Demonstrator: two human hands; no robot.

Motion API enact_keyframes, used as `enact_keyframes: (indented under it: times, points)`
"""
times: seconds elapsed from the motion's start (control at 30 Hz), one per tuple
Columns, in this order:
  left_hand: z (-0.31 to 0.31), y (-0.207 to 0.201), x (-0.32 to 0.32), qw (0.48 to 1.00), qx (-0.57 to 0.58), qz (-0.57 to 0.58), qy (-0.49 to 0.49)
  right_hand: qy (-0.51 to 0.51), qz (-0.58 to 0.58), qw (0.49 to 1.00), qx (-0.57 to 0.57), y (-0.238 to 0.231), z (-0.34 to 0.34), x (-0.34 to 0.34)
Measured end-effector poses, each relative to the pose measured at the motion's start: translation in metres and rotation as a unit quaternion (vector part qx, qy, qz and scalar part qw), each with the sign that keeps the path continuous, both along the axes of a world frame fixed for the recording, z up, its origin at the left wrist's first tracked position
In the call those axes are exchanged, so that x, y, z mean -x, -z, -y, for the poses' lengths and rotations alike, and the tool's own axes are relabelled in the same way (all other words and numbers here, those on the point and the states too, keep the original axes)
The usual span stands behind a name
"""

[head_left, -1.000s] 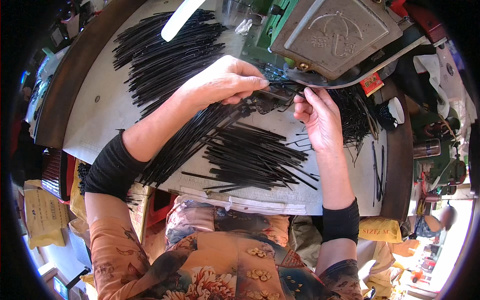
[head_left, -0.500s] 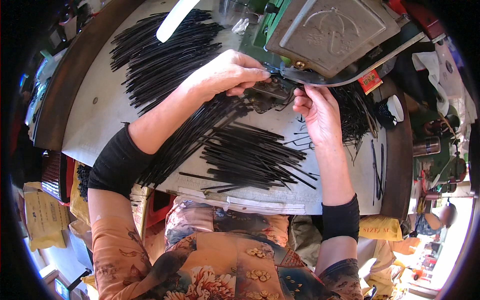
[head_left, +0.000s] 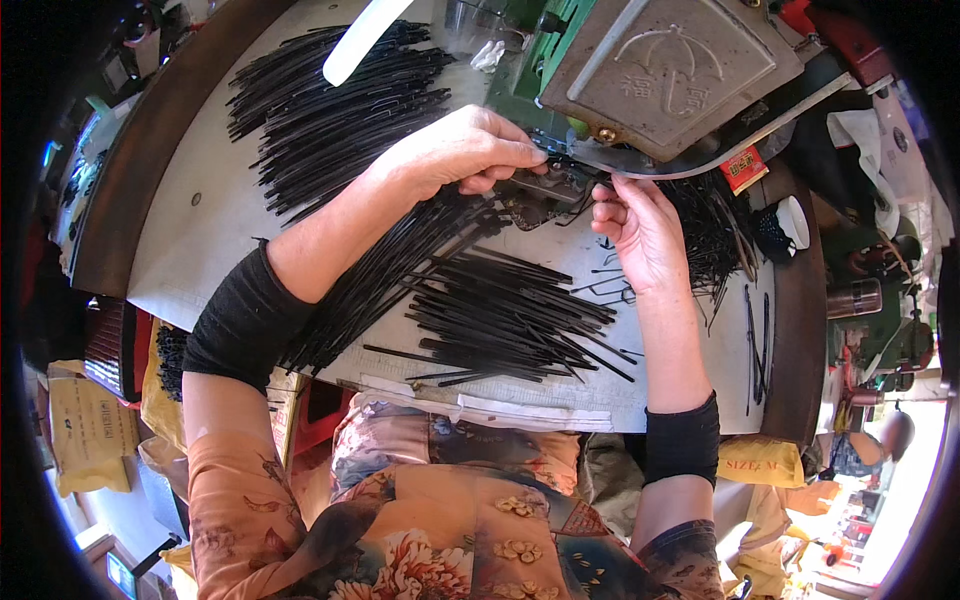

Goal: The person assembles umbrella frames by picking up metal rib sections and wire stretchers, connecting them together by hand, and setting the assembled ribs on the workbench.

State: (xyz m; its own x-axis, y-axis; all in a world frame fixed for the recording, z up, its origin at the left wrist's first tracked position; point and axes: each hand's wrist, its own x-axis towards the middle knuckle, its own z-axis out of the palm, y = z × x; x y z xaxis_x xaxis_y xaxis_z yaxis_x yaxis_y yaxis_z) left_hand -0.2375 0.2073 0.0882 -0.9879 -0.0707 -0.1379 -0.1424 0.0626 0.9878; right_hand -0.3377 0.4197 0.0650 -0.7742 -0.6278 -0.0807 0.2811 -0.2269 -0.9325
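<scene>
Under the head of a green and grey machine (head_left: 672,75), both my hands work close together. My left hand (head_left: 478,155) is closed in a pinch, thumb and forefinger on the end of a thin black rod at the machine's small metal fixture (head_left: 540,198). On the fixture's other side my right hand (head_left: 640,225) pinches a thin dark piece between thumb and forefinger, its other fingers curled. Where the pieces meet is hidden by the machine's curved guard (head_left: 640,168). Beneath my left forearm lies a bundle of black rods (head_left: 375,270), and nearer me a second pile of rods (head_left: 510,315).
A large stack of black rods (head_left: 340,110) covers the far left of the white table (head_left: 165,235). Right of the machine are a tangled heap of black pieces (head_left: 712,225), a red packet (head_left: 743,170) and a white-rimmed cup (head_left: 793,222). A white lamp tube (head_left: 362,38) hangs above.
The whole view has shifted slightly. Both hands stay at the fixture in nearly the same pinching pose, with the left fingertips a little lower against the machine.
</scene>
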Motion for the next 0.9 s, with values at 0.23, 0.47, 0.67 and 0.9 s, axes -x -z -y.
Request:
enact_keyframes:
  times: [0.23,0.47,0.67,0.9]
  points:
    - [-0.006,-0.006,-0.004,0.999,0.022,-0.026,-0.016,-0.009,0.019,0.999,0.033,-0.003,-0.002,-0.001]
    - [0.008,-0.011,-0.015,0.992,0.070,0.002,0.101,0.068,-0.196,0.973,-0.104,-0.013,-0.003,-0.013]
    - [-0.009,-0.007,-0.022,0.976,0.140,0.037,0.163,-0.095,-0.505,0.812,-0.275,-0.026,0.009,-0.056]
    - [0.016,-0.007,-0.039,0.933,0.342,-0.001,0.116,-0.107,-0.420,0.850,-0.300,-0.029,-0.006,-0.041]
